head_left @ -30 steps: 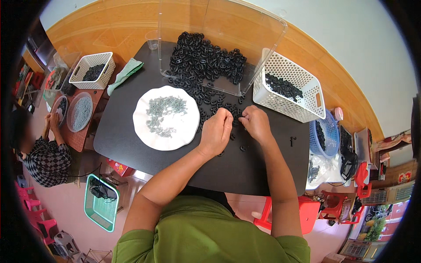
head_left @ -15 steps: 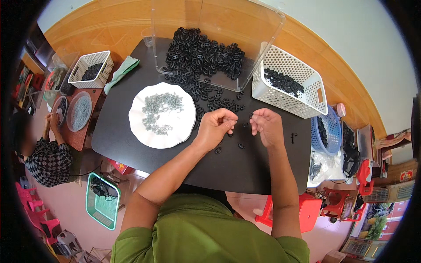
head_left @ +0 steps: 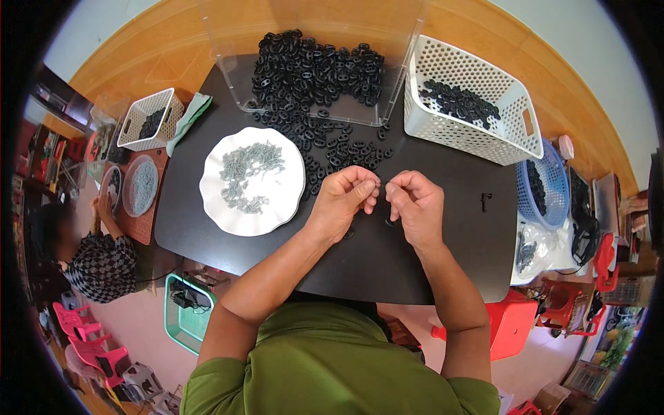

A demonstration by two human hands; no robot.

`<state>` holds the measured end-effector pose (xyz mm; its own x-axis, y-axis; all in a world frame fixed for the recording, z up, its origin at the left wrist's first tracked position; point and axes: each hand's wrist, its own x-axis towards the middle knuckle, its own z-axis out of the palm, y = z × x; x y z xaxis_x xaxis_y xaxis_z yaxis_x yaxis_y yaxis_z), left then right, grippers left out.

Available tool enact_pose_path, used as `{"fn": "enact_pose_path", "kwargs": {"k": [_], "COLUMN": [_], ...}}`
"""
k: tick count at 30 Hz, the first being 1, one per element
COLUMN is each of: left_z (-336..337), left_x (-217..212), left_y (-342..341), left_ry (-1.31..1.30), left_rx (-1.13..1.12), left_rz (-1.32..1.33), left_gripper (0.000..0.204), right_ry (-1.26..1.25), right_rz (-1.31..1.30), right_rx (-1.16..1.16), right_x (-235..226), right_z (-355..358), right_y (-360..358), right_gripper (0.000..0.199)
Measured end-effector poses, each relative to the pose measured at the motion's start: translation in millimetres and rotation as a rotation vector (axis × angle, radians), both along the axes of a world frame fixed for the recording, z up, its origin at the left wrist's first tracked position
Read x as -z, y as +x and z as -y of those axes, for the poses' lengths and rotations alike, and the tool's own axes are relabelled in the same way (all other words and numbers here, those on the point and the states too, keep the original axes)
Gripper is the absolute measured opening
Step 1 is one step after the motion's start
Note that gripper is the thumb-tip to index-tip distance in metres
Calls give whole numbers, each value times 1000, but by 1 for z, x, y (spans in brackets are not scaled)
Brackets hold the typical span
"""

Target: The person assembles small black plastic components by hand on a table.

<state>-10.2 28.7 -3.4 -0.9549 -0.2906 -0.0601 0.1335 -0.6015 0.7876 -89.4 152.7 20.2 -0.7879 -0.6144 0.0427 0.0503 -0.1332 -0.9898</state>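
Over the dark table (head_left: 290,257), my left hand (head_left: 344,202) has its thumb and fingers pinched together, and what it holds is too small to make out. Close beside it, fingertips almost meeting, my right hand (head_left: 417,206) is pinched too; its contents are hidden by the fingers. Behind both hands spreads a pile of small black oval pieces with holes (head_left: 315,79), spilling from a clear plastic bin (head_left: 232,90). To the left lies a white scalloped plate (head_left: 285,200) bearing many small greyish pins. A black piece (head_left: 391,222) shows just under my right hand.
A white perforated basket (head_left: 477,142) of black pieces stands at the right, with a blue basket (head_left: 550,207) beyond it. A small black part (head_left: 485,202) lies near the right edge. At the left, another person (head_left: 100,263) works at a reddish table (head_left: 149,200).
My hands have come closer together, the right one moving toward the left. The whole view has shifted slightly.
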Motion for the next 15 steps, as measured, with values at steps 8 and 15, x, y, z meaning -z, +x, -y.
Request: {"fn": "enact_pose_path", "kwargs": {"k": [8,15], "left_z": [-5,-4], "left_x": [-1,-2], "left_y": [-3,-1], "left_ry": [34,13], "left_rx": [-18,-23], "left_rz": [-2,15], "left_gripper": [9,9], "right_ry": [67,67], "right_rz": [-178,-223], "right_rx": [75,122], "right_x": [2,3], "right_z": [-1,3], "right_y": [3,8], "right_gripper": [8,8]}}
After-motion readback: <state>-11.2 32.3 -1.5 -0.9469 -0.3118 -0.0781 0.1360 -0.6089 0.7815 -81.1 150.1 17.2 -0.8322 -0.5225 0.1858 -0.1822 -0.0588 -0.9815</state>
